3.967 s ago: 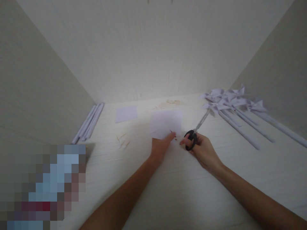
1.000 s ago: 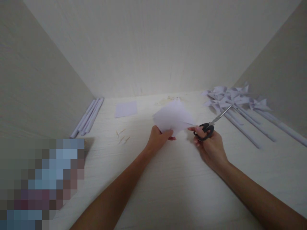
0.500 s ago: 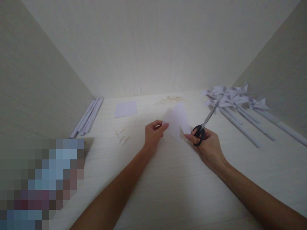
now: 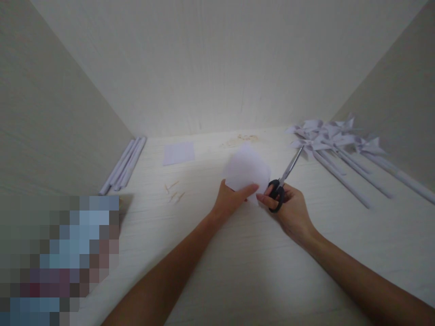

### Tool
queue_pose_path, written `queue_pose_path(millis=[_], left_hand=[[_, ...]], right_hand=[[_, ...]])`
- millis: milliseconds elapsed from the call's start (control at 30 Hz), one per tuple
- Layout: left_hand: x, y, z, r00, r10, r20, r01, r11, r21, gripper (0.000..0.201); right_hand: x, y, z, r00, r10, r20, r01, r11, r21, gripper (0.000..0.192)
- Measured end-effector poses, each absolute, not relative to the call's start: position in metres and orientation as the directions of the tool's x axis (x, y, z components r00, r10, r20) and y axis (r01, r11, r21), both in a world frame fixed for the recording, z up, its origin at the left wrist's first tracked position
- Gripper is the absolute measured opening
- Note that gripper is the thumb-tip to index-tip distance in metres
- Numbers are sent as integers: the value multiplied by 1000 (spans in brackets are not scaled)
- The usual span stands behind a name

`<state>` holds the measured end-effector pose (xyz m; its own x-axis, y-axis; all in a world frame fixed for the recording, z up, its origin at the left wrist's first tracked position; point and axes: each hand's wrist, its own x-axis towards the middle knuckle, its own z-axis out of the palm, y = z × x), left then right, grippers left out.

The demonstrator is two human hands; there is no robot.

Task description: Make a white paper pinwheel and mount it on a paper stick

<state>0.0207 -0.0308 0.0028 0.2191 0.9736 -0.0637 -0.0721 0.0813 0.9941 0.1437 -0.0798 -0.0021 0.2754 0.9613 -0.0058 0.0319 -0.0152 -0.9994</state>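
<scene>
We see paper pinched by the left hand, at ten o'clock from the right hand, which grips scissors pointing to one.

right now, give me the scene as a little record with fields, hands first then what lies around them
left hand: holds a pale sheet of paper, thumb on top
right hand: holds black-handled scissors, fingertips close to the sheet; contact unclear
scissor blades: look closed, pointing away from the person
far right: pile of paper pinwheels on sticks
far left: rolled paper sticks side by side
left of centre: flat paper square, nearer it small thin slivers
beyond the sheet: small tan bits
lower left corner: pixelated, unreadable
</scene>
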Motion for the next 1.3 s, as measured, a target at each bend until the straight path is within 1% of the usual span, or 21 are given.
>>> queue_pose_path(millis=[100,267,400,500,600,800,933,1100,1300], left_hand=[[21,-30,1,173,981,-89,-73,103,992,22],[21,-30,2,123,988,-98,-124,113,986,23],[20,-29,1,67,991,-112,-133,121,984,22],[20,-29,0,87,993,-81,-134,92,987,19],[20,-29,0,89,994,-68,-141,80,987,19],[20,-28,1,65,991,-114,-116,121,986,22],[20,-28,0,68,993,-101,-118,109,987,22],[21,-28,1,80,992,-98,-101,106,989,21],[20,-30,1,103,990,-99,-80,107,991,20]], right_hand=[[144,-79,-3,266,964,-11,43,-23,-999,26],[145,-79,-3,238,971,-15,50,-27,-998,27],[141,-81,3,198,980,-11,91,-29,-995,31],[139,-82,6,166,986,-16,126,-38,-991,31],[138,-83,6,155,988,-10,126,-30,-992,29],[142,-82,3,208,978,10,96,-10,-995,30],[144,-81,2,211,977,19,73,4,-997,30],[144,-80,0,212,977,35,37,28,-999,25],[145,-79,-2,249,968,36,44,26,-999,22]])
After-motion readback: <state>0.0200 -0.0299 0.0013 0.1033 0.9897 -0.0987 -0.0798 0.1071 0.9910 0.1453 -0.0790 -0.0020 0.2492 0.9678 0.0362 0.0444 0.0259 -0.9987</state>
